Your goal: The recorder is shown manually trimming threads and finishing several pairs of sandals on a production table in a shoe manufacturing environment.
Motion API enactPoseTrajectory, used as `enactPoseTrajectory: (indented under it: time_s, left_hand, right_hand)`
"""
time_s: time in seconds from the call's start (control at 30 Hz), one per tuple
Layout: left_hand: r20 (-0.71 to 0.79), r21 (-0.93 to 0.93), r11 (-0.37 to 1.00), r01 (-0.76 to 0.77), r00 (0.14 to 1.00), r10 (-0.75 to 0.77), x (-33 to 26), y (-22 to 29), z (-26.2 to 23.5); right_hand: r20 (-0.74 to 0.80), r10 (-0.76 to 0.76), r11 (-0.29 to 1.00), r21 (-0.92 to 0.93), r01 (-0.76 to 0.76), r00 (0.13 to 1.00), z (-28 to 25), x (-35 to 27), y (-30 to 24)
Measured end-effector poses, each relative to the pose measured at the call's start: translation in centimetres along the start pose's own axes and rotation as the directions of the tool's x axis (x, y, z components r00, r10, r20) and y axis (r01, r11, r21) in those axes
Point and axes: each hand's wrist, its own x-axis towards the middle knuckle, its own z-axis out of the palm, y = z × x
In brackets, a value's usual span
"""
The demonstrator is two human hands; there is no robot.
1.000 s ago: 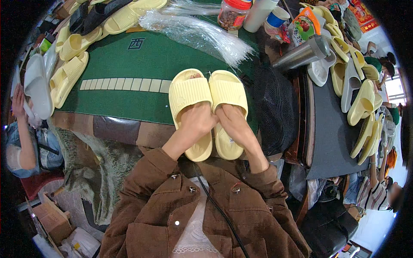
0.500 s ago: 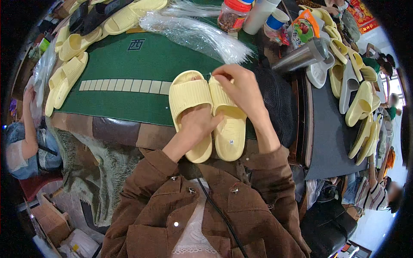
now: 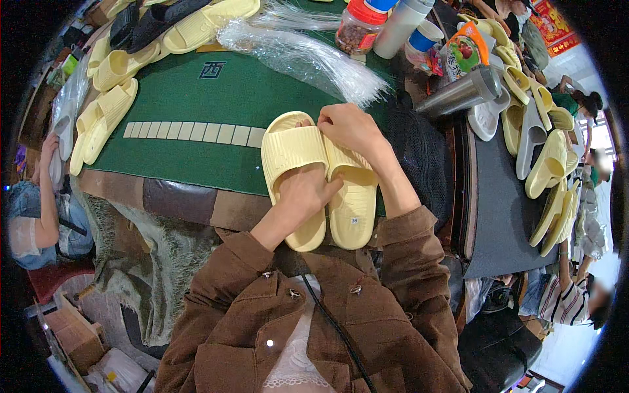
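Along the near edge of the bench (image 3: 226, 204) we have a pale yellow pair, left slipper (image 3: 295, 147) and right slipper (image 3: 354, 204) side by side, soles down, heels at that edge. Nearest, our left hand (image 3: 299, 194) is tucked under the left slipper's strap; most fingers hidden, so we cannot tell how it grips. Farther up, our right hand (image 3: 354, 133) grips the right slipper's toe end, fingers curled over; whether something finer is pinched there, we cannot tell. Our judgement: best hold the left hand steady so the toes sit level, and work the right with light fingertip pressure, sparing the straps. Toes point to the far edge; long axes near parallel, running near to far, toes leaning slightly left. Beyond, toward the far edge: a bundle of clear strands (image 3: 306, 57).
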Motion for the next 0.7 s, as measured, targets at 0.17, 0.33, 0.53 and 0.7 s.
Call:
enactPoseTrajectory:
  time_s: [0.17,0.33,0.53,0.7]
  left_hand:
    - [0.042,0.012,0.999,0.034,0.999,-0.034,0.3,0.1,0.1]
    - [0.043,0.036,0.999,0.022,0.999,-0.024,0.3,-0.2,0.3]
    - [0.013,0.049,0.997,-0.057,0.998,0.057,-0.2,-0.7,0.8]
    - [-0.025,0.065,0.997,-0.049,0.998,0.051,-0.7,-0.3,1.2]
  right_hand:
    - [0.058,-0.054,0.996,-0.064,0.057,0.997,-0.2,-0.1,0.0]
    - [0.103,-0.058,0.995,-0.077,0.066,0.993,-0.5,0.1,0.0]
    - [0.083,-0.062,0.997,0.047,0.058,0.995,-0.4,-0.5,0.5]
    - [-0.055,-0.132,0.964,0.225,0.141,0.990,-0.5,-1.4,1.5]
